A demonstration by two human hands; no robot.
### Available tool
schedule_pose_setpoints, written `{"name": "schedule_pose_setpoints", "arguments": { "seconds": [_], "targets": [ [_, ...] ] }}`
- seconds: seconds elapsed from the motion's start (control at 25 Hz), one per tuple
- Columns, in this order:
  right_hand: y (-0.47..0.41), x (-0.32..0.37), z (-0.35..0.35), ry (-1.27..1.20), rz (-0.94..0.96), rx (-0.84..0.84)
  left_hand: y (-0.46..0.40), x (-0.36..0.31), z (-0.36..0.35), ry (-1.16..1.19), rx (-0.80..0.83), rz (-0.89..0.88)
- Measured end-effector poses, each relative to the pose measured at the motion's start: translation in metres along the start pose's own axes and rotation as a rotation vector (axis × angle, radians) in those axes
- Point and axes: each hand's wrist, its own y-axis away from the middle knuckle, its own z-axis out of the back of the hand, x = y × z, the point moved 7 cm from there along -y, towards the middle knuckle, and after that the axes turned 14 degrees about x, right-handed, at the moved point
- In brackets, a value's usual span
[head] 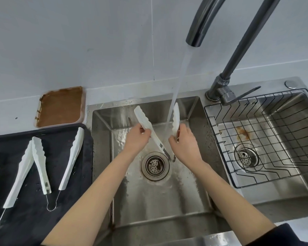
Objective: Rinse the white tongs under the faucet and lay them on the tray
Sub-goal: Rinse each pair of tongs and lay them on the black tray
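Over the left sink basin (103,157) I hold one pair of white tongs (143,119) spread open in a V. My left hand (136,139) grips the left arm and my right hand (184,142) grips the right arm. Water from the dark faucet (196,31) falls in a stream just beside the right arm's tip. The metal hinge end of the tongs points down toward the drain (155,166). On the left counter lies a dark tray (25,219) with two more pairs of white tongs (41,164) on it.
A brown-stained shallow container (60,107) sits behind the tray against the wall. The right basin holds a black wire rack (267,135) and has a rust stain. The faucet's lever (245,94) points right, over the rack's corner.
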Motion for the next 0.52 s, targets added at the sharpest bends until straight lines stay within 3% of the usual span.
{"name": "schedule_pose_setpoints", "arguments": {
  "seconds": [0.2, 0.52],
  "targets": [
    [-0.008, 0.013, -0.001, -0.002, 0.001, 0.09, -0.002, 0.002, 0.013, 0.115, -0.016, 0.037],
    [-0.016, 0.017, 0.008, -0.093, -0.002, 0.094, -0.004, -0.009, 0.014, 0.066, -0.06, -0.009]
  ]
}}
